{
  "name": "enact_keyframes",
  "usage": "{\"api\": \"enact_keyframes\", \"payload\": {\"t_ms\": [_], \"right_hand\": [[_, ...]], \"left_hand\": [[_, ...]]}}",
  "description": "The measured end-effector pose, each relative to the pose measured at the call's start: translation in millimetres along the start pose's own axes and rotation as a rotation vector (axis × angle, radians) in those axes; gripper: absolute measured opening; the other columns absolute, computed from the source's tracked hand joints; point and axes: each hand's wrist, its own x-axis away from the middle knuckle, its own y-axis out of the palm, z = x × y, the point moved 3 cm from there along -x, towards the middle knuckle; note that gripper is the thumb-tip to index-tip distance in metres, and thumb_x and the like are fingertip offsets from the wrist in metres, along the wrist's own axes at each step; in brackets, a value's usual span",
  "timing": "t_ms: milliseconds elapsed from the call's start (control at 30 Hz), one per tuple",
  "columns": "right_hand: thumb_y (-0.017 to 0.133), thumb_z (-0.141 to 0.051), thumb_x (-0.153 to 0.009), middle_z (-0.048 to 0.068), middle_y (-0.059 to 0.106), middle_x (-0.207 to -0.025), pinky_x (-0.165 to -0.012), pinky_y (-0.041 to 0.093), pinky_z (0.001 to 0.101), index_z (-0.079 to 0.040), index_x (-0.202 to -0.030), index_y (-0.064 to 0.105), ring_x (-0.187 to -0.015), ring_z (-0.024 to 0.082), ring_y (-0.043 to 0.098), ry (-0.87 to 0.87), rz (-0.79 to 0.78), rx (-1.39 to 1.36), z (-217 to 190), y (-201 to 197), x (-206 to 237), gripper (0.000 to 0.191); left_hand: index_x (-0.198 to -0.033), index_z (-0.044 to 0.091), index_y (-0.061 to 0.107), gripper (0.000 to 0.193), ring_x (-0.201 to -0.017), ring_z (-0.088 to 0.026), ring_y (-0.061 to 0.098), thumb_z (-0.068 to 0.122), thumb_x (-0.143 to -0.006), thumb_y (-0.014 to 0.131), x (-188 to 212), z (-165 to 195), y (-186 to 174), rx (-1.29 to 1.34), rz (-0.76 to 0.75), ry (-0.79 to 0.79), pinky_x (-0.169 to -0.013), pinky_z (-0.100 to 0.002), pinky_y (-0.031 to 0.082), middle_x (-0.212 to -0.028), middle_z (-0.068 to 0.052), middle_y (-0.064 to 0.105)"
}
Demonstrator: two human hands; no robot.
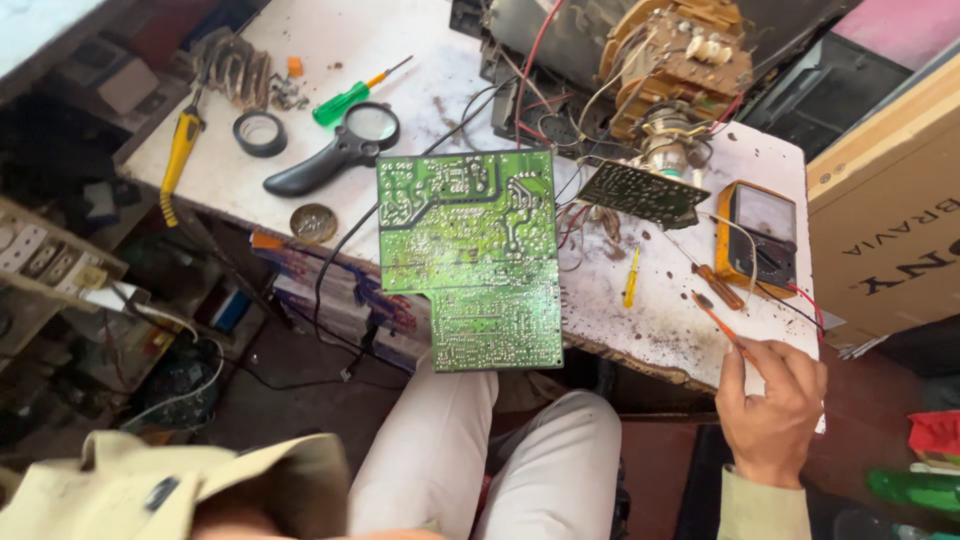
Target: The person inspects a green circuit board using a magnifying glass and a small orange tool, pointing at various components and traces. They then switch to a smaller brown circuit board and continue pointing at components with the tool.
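White, scorched workbench in a cluttered repair shop, seen from above. At its near right edge, one thin orange-handled tool, pinched between thumb and fingertips of the right hand, fingers closed together on the handle, tip lying on the bench top. Left hand out of sight. Just beyond: one orange multimeter, one brown-handled screwdriver, one small yellow tool. Two green circuit boards: a large one overhanging the front edge, a smaller one behind. Farther left: one magnifying glass, one green screwdriver, one tape roll. Little bare room, mostly at the bench's back left.
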Motion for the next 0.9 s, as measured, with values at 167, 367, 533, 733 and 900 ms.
{"api": "enact_keyframes", "payload": {"t_ms": [167,367,533,733,900], "right_hand": [[0.079,-0.011,-0.096,0.012,0.067,-0.106,-0.095,0.051,0.0389,-0.007,-0.106,0.076,-0.105,0.030,0.061,-0.022,0.012,0.018,-8.6,-9.6,16.9,0.012],[0.081,-0.012,-0.088,0.011,0.068,-0.105,-0.090,0.051,0.0400,-0.006,-0.103,0.075,-0.097,0.028,0.063,-0.038,0.027,0.016,-10.6,-3.5,5.7,0.018],[0.080,-0.010,-0.085,0.009,0.069,-0.105,-0.091,0.051,0.0384,-0.010,-0.103,0.077,-0.099,0.029,0.064,-0.006,0.100,-0.022,-13.7,-5.6,15.3,0.018],[0.079,-0.008,-0.082,0.009,0.068,-0.103,-0.092,0.051,0.0383,-0.010,-0.100,0.077,-0.102,0.029,0.064,0.037,0.112,-0.046,-20.1,-11.2,21.8,0.018],[0.080,-0.007,-0.081,0.007,0.069,-0.100,-0.089,0.052,0.0375,-0.009,-0.097,0.077,-0.095,0.026,0.064,0.083,0.113,-0.056,-31.3,-7.9,20.1,0.017]], "left_hand": [[-0.107,-0.003,0.072,0.021,-0.087,-0.031,0.069,0.017,-0.100,0.071,-3.5,6.6,5.5,0.011,0.001,-0.020,-0.080,-0.042,0.054,-0.108,-0.019,0.073],[-0.107,-0.003,0.072,0.021,-0.088,-0.031,0.069,0.017,-0.100,0.070,-21.6,-0.4,12.2,0.006,0.012,0.020,-0.080,-0.042,0.054,-0.108,-0.019,0.072],[-0.108,-0.003,0.072,0.021,-0.089,-0.032,0.069,0.017,-0.100,0.069,-26.5,-7.0,18.0,0.025,0.003,0.037,-0.080,-0.042,0.054,-0.107,-0.019,0.072],[-0.108,-0.003,0.071,0.022,-0.089,-0.032,0.068,0.018,-0.101,0.068,-18.1,-3.1,18.3,0.048,-0.013,0.042,-0.080,-0.042,0.053,-0.107,-0.019,0.072],[-0.108,-0.003,0.071,0.022,-0.090,-0.032,0.068,0.018,-0.101,0.067,-19.4,-3.0,14.6,0.057,-0.034,0.049,-0.080,-0.042,0.053,-0.107,-0.020,0.072]]}}
